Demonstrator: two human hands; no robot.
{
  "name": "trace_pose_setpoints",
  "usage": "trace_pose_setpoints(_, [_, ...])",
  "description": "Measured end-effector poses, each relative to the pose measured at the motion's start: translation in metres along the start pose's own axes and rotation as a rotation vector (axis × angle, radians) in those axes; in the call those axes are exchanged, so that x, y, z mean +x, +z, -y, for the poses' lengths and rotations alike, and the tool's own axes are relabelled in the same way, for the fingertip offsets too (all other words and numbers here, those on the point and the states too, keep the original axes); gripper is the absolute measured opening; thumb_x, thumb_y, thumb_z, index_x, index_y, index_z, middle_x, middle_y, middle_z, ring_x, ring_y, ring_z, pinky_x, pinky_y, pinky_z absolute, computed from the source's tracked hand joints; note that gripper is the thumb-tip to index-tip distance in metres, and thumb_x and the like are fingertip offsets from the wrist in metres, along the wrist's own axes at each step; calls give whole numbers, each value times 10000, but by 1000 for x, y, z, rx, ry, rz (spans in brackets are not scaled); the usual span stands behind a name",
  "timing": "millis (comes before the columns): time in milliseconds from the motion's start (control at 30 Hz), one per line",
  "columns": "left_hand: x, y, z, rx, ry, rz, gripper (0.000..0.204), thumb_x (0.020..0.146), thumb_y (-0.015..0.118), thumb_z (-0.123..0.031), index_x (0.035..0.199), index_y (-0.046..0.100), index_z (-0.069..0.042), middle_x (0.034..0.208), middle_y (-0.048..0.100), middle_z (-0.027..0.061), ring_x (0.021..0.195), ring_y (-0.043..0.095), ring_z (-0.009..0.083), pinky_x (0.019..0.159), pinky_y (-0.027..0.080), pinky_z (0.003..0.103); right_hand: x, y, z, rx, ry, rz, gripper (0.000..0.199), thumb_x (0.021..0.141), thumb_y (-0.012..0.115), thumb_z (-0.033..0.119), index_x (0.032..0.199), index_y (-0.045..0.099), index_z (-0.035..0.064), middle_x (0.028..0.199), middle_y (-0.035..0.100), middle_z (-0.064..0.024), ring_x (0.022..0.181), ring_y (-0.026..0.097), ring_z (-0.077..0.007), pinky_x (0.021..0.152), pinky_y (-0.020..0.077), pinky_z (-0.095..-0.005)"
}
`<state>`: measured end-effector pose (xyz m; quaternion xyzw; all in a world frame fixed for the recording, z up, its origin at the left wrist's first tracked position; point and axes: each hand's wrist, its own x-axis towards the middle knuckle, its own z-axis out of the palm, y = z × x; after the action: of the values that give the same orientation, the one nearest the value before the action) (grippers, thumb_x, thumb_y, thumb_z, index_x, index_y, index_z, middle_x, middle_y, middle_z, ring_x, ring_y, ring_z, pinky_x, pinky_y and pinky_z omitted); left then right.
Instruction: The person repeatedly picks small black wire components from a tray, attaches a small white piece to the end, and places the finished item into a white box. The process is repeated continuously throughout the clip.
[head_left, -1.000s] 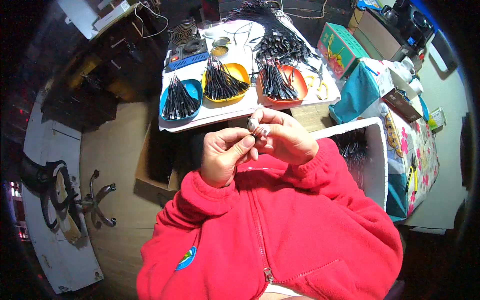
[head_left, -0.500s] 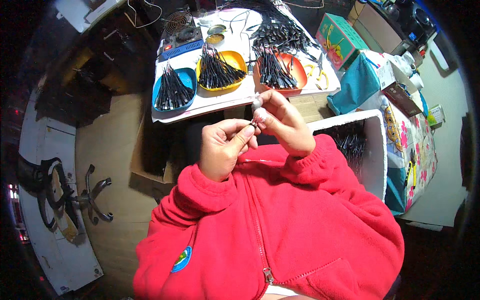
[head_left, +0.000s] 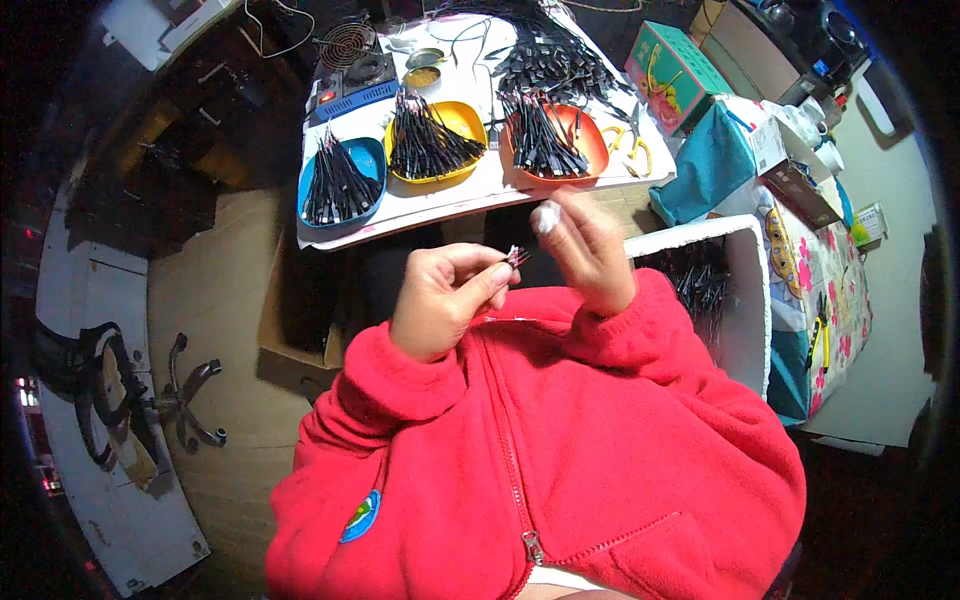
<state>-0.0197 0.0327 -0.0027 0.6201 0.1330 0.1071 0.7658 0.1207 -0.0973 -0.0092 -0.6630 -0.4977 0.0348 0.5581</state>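
Note:
My left hand (head_left: 448,295) is closed in front of my chest, thumb and fingers pinching a short cable end with thin bare wires (head_left: 516,257) that stick out to the right. The rest of that cable is hidden in the hand. My right hand (head_left: 592,250) is raised just to the right, apart from the wires and smeared by motion. A white covering (head_left: 547,217) shows at its thumb tip. Beyond the hands, black cables with plugs stand bunched in a blue tray (head_left: 376,157), a yellow tray (head_left: 468,122) and an orange-red tray (head_left: 594,148).
The white-covered table (head_left: 440,207) also bears a small device with a fan (head_left: 357,78), round tins (head_left: 422,77), a heap of black cables (head_left: 560,60) and yellow-handled scissors (head_left: 633,153). A white foam box (head_left: 745,300) with cables stands at my right, a cardboard box (head_left: 290,335) at my left.
My right hand has pulled away from the left one, to the right, and its fingers have left the wires. The left hand keeps its pinch in nearly the same place.

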Motion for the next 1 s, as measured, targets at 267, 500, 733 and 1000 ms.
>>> trace_pose_setpoints(267, [-11, -9, -6, -68, -79, 167, 121, 874, 621, -58, 908, 663, 50, 719, 621, 39, 626, 536, 64, 565, 412, 181, -14, -25, 11, -60, -157, 210, 379, 751, 710, 46, 1111, 592, 28, 1001, 587, -114, 887, 591, -250, 771, 490, -329])
trace_pose_setpoints(500, [-11, -6, -12, -60, -122, 243, 124, 872, 628, -64, 917, 659, 48, 722, 620, 30, 633, 543, 70, 582, 433, 192, -10, -25, 23, -163, -468, 184, 241, 690, 713, 40, 914, 622, 31, 849, 579, -86, 801, 579, -243, 654, 482, -327])
trace_pose_setpoints(733, [-6, 3, -11, 409, 234, 184, 79, 834, 605, 7, 900, 639, 36, 700, 590, 54, 615, 565, 130, 556, 450, 233, -20, -16, 9, -303, -455, 156, 200, 698, 679, 46, 877, 588, 44, 794, 541, -78, 739, 532, -253, 657, 454, -331])
trace_pose_setpoints(1000, [3, 5, 4, 1110, 849, 74, 136, 742, 608, 25, 876, 601, 49, 690, 568, 134, 584, 581, 247, 522, 471, 337, -38, 0, -11, 964, 779, 307, 186, 972, 510, 204, 938, 551, 26, 760, 491, 26, 680, 437, -58, 590, 383, -220])
